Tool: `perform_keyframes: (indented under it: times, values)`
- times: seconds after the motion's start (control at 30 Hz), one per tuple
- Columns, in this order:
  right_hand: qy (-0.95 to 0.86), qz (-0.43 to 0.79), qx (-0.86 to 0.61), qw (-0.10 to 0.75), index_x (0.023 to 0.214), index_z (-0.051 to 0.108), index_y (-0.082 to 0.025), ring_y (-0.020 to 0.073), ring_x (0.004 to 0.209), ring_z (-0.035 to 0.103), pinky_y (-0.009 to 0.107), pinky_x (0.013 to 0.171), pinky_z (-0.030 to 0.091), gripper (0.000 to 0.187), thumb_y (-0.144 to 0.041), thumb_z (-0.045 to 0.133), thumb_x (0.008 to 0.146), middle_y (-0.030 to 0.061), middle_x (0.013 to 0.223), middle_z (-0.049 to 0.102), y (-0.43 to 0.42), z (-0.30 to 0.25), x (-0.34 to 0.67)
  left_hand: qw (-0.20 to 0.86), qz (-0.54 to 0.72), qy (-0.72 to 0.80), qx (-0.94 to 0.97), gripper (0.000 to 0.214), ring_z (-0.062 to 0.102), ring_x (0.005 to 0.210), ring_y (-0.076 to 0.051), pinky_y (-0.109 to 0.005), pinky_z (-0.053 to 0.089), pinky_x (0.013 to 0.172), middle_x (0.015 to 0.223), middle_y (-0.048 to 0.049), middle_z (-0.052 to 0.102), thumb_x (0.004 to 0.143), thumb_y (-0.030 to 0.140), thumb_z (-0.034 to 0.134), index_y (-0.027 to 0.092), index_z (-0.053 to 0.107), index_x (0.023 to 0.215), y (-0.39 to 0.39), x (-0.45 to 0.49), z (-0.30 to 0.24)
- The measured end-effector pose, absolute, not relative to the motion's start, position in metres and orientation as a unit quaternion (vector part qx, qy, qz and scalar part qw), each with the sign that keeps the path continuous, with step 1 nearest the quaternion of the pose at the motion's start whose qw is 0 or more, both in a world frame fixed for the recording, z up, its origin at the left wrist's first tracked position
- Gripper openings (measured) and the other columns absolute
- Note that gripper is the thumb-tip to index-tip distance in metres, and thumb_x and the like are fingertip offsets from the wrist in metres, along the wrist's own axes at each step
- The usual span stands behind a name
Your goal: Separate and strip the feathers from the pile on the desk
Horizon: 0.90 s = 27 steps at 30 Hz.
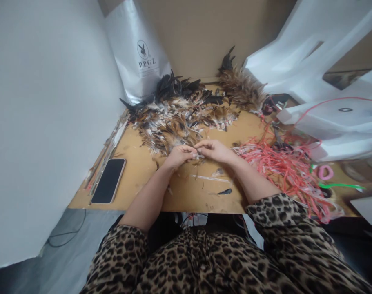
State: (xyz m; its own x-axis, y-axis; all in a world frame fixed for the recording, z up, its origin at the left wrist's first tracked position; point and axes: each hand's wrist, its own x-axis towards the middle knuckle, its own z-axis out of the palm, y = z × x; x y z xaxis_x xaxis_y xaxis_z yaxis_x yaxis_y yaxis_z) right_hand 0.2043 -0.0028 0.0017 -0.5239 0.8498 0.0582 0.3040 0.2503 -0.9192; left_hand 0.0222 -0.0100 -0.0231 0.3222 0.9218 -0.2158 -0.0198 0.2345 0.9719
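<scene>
My left hand and my right hand meet at the middle of a wooden table, fingers pinched together on a small pale piece, too small to name. Just beyond the hands lies a big heap of brown, black and white feathers. A tangle of red and pink strings lies right of my right forearm. A thin clear strip and a single dark feather lie on the table between my forearms.
A black phone lies at the table's left, near a white wall. A silver bag stands at the back. White sheets pile up at right, with a pink ring and green string.
</scene>
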Motion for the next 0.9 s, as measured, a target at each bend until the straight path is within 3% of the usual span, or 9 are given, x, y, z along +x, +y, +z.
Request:
perform_keyframes:
  times: [0.23, 0.43, 0.7, 0.9]
  values:
    - [-0.829, 0.291, -0.419, 0.229, 0.073, 0.063, -0.015, 0.0089, 0.054, 0.044, 0.021, 0.055, 0.029, 0.019, -0.025, 0.047, 0.075, -0.0005, 0.06, 0.058, 0.003, -0.013, 0.203, 0.574, 0.395, 0.463, 0.548, 0.026, 0.048, 0.051, -0.005, -0.019, 0.038, 0.052, 0.059, 0.0001, 0.059, 0.054, 0.025, 0.073, 0.011, 0.064, 0.074, -0.012, 0.028, -0.024]
    - [-0.845, 0.246, -0.428, 0.206, 0.067, 0.059, -0.015, 0.0084, 0.051, 0.041, 0.022, 0.053, 0.026, 0.019, -0.024, 0.045, 0.076, -0.0005, 0.057, 0.055, 0.002, -0.013, 0.202, 0.463, 0.432, 0.473, 0.613, 0.016, 0.05, 0.053, -0.006, -0.018, 0.039, 0.052, 0.061, 0.0004, 0.058, 0.061, 0.016, 0.062, 0.012, 0.063, 0.077, -0.011, 0.032, -0.032]
    - [-0.819, 0.296, -0.43, 0.236, 0.069, 0.057, -0.015, 0.0075, 0.051, 0.044, 0.02, 0.052, 0.03, 0.014, -0.023, 0.047, 0.074, -0.0018, 0.057, 0.056, -0.003, -0.012, 0.197, 0.35, 0.461, 0.482, 0.658, 0.014, 0.055, 0.059, -0.009, -0.02, 0.044, 0.057, 0.069, -0.0021, 0.062, 0.065, 0.015, 0.058, 0.014, 0.064, 0.077, -0.007, 0.03, -0.043]
    - [-0.723, 0.467, -0.424, 0.281, 0.095, 0.056, -0.015, 0.0072, 0.042, 0.047, 0.019, 0.045, 0.035, 0.027, -0.031, 0.053, 0.073, -0.0042, 0.054, 0.056, 0.001, -0.017, 0.198, 0.328, 0.459, 0.464, 0.683, 0.009, 0.057, 0.063, -0.01, -0.022, 0.046, 0.059, 0.071, -0.0025, 0.062, 0.068, 0.019, 0.058, 0.015, 0.065, 0.073, -0.006, 0.027, -0.042]
